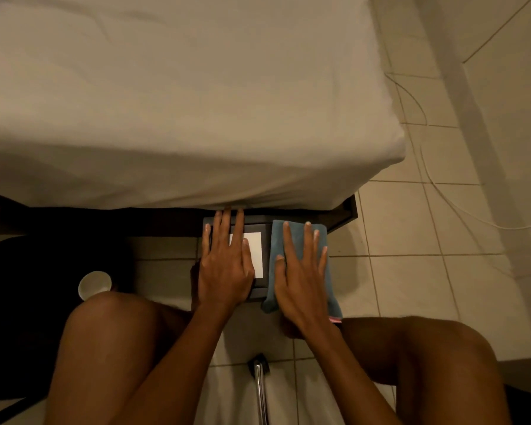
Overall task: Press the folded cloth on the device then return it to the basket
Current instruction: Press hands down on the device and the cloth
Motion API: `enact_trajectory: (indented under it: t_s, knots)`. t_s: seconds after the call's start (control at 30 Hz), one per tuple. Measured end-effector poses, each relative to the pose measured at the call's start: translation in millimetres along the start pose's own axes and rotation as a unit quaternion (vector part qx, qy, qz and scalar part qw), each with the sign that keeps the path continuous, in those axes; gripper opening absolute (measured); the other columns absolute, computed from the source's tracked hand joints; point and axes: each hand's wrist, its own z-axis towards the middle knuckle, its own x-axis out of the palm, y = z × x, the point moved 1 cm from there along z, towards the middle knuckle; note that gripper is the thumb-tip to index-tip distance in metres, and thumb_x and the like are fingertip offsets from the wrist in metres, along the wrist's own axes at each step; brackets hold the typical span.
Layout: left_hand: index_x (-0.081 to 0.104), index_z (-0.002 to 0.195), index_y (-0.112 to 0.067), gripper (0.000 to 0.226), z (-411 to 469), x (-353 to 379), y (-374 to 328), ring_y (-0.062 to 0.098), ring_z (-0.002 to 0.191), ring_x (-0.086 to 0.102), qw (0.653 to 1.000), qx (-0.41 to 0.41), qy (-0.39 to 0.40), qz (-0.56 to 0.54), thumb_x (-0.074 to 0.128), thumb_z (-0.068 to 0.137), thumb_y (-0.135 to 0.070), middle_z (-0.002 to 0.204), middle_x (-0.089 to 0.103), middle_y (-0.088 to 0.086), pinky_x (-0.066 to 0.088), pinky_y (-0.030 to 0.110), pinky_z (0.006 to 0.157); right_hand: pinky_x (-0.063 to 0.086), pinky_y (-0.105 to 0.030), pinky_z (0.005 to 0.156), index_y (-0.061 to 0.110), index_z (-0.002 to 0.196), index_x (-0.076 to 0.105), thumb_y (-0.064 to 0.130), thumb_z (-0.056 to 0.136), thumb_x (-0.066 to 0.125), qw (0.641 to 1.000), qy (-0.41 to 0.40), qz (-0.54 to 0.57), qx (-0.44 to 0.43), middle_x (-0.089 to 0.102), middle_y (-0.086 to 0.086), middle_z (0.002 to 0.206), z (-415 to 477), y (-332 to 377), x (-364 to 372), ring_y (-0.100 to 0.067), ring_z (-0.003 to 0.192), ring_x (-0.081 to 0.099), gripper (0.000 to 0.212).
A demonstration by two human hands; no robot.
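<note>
A dark flat device [259, 288] with a white rectangular panel [255, 253] lies on the floor at the foot of the bed. A folded blue cloth [298, 237] covers the device's right part and hangs over its near edge. My right hand [301, 271] lies flat on the cloth, fingers spread. My left hand [226, 262] rests flat on the left part of the device, partly over the white panel. No basket can be made out in this view.
A bed with a beige sheet [181, 102] fills the upper view, on a dark frame [347, 213]. A white cup [94, 285] stands at the left by my knee. A metal rod [259, 391] lies between my legs. White cables [426, 167] run over the tiled floor.
</note>
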Motion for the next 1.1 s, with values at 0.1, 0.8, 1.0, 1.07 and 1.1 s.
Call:
enact_trajectory:
  t_s: [0.1, 0.8, 1.0, 1.07, 1.1]
  knots:
    - [0.018, 0.157, -0.018, 0.056, -0.3, -0.9, -1.1, 0.018, 0.154, 0.009, 1.0, 0.002, -0.001, -0.007, 0.023, 0.103, -0.031, 0.164, 0.02, 0.008, -0.004, 0.032, 0.125, -0.003, -0.05, 0.123, 0.034, 0.157, -0.005, 0.049, 0.101, 0.012, 1.0, -0.009, -0.006, -0.015, -0.005, -0.008, 0.167, -4.7, -0.8, -2.9, -0.024, 0.154, -0.009, 0.06]
    - [0.028, 0.154, -0.016, 0.062, -4.7, 0.0, -3.4, 0.026, 0.151, 0.021, 1.0, -0.022, -0.008, -0.003, 0.03, 0.099, -0.043, 0.161, 0.027, 0.015, 0.009, 0.04, 0.124, -0.014, -0.044, 0.122, 0.034, 0.154, -0.02, 0.053, 0.089, 0.014, 0.992, 0.1, -0.031, -0.069, -0.029, -0.003, 0.162, -19.7, -5.1, -16.1, -0.016, 0.149, -0.027, 0.075]
    - [0.033, 0.153, -0.012, 0.058, -2.2, -1.5, -5.2, 0.028, 0.151, 0.024, 0.999, -0.009, -0.009, 0.035, 0.025, 0.101, -0.037, 0.16, 0.03, 0.018, 0.015, 0.048, 0.123, -0.019, -0.038, 0.119, 0.039, 0.152, -0.023, 0.055, 0.095, 0.021, 0.99, 0.104, -0.021, -0.092, -0.033, 0.003, 0.16, -22.6, -10.0, -18.6, -0.013, 0.147, -0.032, 0.074]
    - [0.035, 0.152, -0.011, 0.057, -2.0, -2.2, -4.9, 0.028, 0.15, 0.025, 0.999, -0.011, -0.019, 0.03, 0.024, 0.101, -0.035, 0.159, 0.031, 0.017, 0.016, 0.049, 0.123, -0.02, -0.036, 0.118, 0.04, 0.152, -0.023, 0.057, 0.096, 0.018, 0.99, 0.102, -0.02, -0.092, -0.034, 0.006, 0.16, -23.5, -11.8, -20.2, -0.01, 0.146, -0.033, 0.071]
    - [0.035, 0.152, -0.011, 0.057, -1.3, -2.1, -4.7, 0.028, 0.151, 0.024, 0.999, -0.012, -0.019, 0.025, 0.024, 0.101, -0.035, 0.159, 0.031, 0.017, 0.016, 0.048, 0.123, -0.019, -0.036, 0.119, 0.04, 0.152, -0.023, 0.057, 0.097, 0.017, 0.99, 0.097, -0.023, -0.096, -0.033, 0.007, 0.16, -23.3, -13.9, -21.3, -0.009, 0.146, -0.032, 0.07]
